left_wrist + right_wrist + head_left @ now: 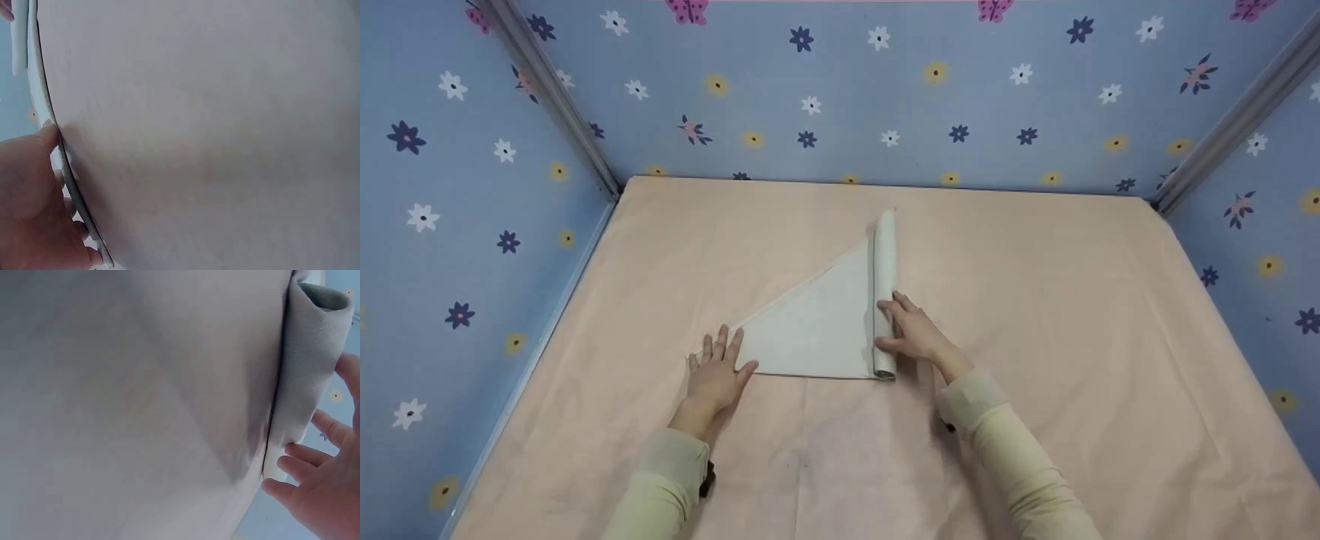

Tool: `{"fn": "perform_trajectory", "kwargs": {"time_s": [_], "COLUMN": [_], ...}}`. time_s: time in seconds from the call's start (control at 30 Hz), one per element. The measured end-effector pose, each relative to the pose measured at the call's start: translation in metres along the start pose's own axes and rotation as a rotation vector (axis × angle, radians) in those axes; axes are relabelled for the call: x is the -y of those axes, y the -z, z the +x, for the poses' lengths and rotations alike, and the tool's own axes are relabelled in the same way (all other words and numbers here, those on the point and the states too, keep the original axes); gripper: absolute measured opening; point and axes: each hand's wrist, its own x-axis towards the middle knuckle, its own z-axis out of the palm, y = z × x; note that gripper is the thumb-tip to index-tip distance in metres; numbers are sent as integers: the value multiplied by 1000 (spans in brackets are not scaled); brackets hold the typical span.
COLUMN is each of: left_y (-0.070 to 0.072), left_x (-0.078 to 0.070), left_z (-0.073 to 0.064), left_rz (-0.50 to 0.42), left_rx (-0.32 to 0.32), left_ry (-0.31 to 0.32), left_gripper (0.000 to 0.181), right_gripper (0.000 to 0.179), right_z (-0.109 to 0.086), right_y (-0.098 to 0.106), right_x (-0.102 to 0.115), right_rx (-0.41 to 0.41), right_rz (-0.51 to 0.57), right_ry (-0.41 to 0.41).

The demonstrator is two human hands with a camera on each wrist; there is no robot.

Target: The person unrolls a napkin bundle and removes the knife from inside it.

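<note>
A: ok, what's in the head view?

B: A pale cloth [817, 322] lies mid-table on a peach tablecloth [1072, 337] — flat on the left, its right side wound into a roll [886, 259] that runs near to far. The left hand [717, 379] is spread over the cloth's left corner. The right hand [919, 334] comes in from the right, thumb and fingertips resting on the roll. Flowered panels [847, 90] stand left, right and far.

A: and the left wrist view?

B: Thumb's on the cloth's near edge, other fingers partly hidden behind it. You also get a bit of the roll farther right.

A: Right wrist?

B: Roll's near end is hollow — fingers apart, loosely extended along its right side. Can't tell how hard they're pressing tbh.
</note>
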Motion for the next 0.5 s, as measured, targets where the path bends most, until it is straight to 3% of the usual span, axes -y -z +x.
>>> {"fn": "perform_trajectory", "kwargs": {"time_s": [0.33, 0.5], "left_y": [-1, 0], "left_x": [1, 0], "left_z": [0, 0], "left_rz": [18, 17], "left_rx": [-8, -10], "left_ry": [1, -1], "left_gripper": [65, 65], "right_gripper": [59, 55], "right_z": [12, 17], "right_y": [-8, -12], "right_x": [9, 11], "right_rx": [-115, -124], "right_rz": [-60, -58], "right_ry": [50, 54]}}
